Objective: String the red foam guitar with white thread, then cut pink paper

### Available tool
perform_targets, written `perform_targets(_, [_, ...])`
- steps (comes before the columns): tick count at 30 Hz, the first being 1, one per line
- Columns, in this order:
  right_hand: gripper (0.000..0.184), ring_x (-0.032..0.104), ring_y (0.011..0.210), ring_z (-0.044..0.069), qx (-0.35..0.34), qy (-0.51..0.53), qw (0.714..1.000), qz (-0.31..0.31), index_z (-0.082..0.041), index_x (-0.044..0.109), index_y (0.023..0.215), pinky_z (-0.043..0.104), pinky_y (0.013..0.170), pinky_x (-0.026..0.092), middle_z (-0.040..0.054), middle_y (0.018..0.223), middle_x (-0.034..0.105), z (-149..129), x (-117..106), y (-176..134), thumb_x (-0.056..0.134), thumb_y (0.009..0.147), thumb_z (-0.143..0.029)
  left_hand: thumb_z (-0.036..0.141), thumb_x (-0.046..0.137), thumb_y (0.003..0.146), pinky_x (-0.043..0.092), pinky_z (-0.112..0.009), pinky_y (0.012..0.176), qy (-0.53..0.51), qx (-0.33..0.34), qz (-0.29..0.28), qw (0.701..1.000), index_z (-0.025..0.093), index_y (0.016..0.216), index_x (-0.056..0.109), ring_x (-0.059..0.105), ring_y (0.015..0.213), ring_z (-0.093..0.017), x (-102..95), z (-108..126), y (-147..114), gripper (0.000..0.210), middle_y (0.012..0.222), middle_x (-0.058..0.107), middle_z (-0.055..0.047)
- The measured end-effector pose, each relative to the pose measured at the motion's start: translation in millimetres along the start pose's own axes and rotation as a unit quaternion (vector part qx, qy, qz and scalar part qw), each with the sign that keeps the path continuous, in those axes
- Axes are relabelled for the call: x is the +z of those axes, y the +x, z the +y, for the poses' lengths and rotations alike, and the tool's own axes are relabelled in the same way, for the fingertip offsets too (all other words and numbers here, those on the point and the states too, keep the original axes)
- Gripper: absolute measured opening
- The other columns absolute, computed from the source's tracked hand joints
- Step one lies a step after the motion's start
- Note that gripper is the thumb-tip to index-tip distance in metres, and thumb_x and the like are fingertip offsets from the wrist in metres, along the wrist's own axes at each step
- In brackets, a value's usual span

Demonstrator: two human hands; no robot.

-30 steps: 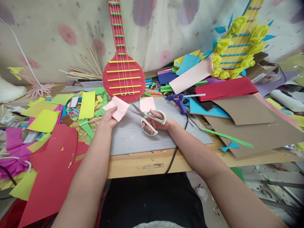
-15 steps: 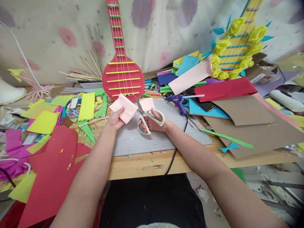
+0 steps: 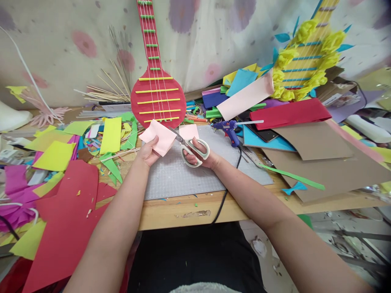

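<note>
My left hand [image 3: 149, 151] pinches a piece of pale pink paper [image 3: 159, 137] by its lower left side, thumb on top. My right hand [image 3: 200, 154] has its fingers through the handles of a pair of scissors [image 3: 187, 147] with white and grey grips. The blades point up and left, with their tips near the pink paper's right corner; whether they touch it I cannot tell. Another pale pink piece [image 3: 188, 131] lies on the grey cutting mat [image 3: 183, 181] behind the scissors. A red paper lute-like instrument [image 3: 159, 95] stands upright behind my hands.
A blue glue gun [image 3: 227, 129] lies right of my hands, its black cord running over the table's front edge. Brown card sheets [image 3: 342, 175] and a red folded strip [image 3: 290, 116] are farther right. Red sheets [image 3: 70, 203] and yellow scraps [image 3: 55, 156] crowd the left. A yellow flowered instrument [image 3: 302, 65] leans behind.
The scissors have turned and their handles have come closer together, so the blades look more closed and point farther left. The pink paper has barely shifted in my left hand.
</note>
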State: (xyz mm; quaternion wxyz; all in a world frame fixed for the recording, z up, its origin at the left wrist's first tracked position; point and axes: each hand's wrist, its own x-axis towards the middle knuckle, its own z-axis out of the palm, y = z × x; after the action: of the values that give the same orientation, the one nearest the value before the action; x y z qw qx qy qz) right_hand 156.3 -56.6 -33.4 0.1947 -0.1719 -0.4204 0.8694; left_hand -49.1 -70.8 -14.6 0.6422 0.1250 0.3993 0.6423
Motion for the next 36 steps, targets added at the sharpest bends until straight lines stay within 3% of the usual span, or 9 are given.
perform_targets(9, [0.063, 0.032, 0.036, 0.004, 0.003, -0.017, 1.0, 0.005, -0.013, 0.052, 0.074, 0.015, 0.036, 0.03, -0.0064, 0.045, 0.037, 1, -5, 1, 0.021, 0.09, -0.066, 0.005, 0.053, 0.084, 0.045, -0.041, 0.102, 0.019, 0.01, 0.025, 0.999, 0.016, 0.116, 0.062, 0.065, 0.106, -0.021, 7.4, 0, -8, 0.035, 0.109, 0.071, -0.009])
perform_targets(14, [0.071, 0.039, 0.039, 0.006, 0.024, -0.025, 0.999, -0.019, -0.013, 0.054, 0.076, 0.018, 0.039, 0.035, -0.0036, 0.048, 0.043, -2, -5, -2, 0.016, 0.086, -0.072, 0.004, 0.053, 0.083, 0.047, -0.04, 0.1, 0.032, 0.009, 0.038, 0.999, 0.017, 0.113, 0.063, 0.066, 0.104, -0.022, 11.2, -4, -11, 0.034, 0.105, 0.072, -0.009])
perform_targets(20, [0.077, 0.047, 0.045, 0.009, 0.024, -0.023, 0.999, -0.031, -0.013, 0.055, 0.079, 0.021, 0.046, 0.041, -0.0003, 0.053, 0.049, -7, -6, 1, 0.013, 0.081, -0.077, 0.005, 0.056, 0.082, 0.049, -0.038, 0.098, 0.029, -0.01, 0.012, 0.999, 0.017, 0.118, 0.06, 0.066, 0.104, -0.023, 13.7, -16, -11, 0.039, 0.109, 0.071, -0.01])
perform_targets(27, [0.068, 0.039, 0.039, 0.006, -0.014, -0.038, 0.999, -0.013, -0.014, 0.053, 0.075, 0.018, 0.038, 0.034, -0.0043, 0.047, 0.043, -5, -12, 5, 0.023, 0.084, -0.073, 0.003, 0.055, 0.081, 0.05, -0.036, 0.097, 0.024, -0.009, 0.026, 0.999, 0.018, 0.118, 0.061, 0.067, 0.102, -0.021, 15.4, -18, -10, 0.04, 0.108, 0.071, -0.009])
perform_targets(36, [0.064, 0.035, 0.037, 0.005, -0.001, -0.045, 0.999, -0.003, -0.014, 0.05, 0.076, 0.016, 0.035, 0.031, -0.0048, 0.046, 0.04, -6, -13, 7, 0.021, 0.086, -0.07, 0.003, 0.056, 0.082, 0.051, -0.036, 0.095, 0.026, -0.004, 0.036, 0.999, 0.017, 0.117, 0.061, 0.068, 0.1, -0.021, 15.2, -18, -10, 0.039, 0.113, 0.07, -0.01])
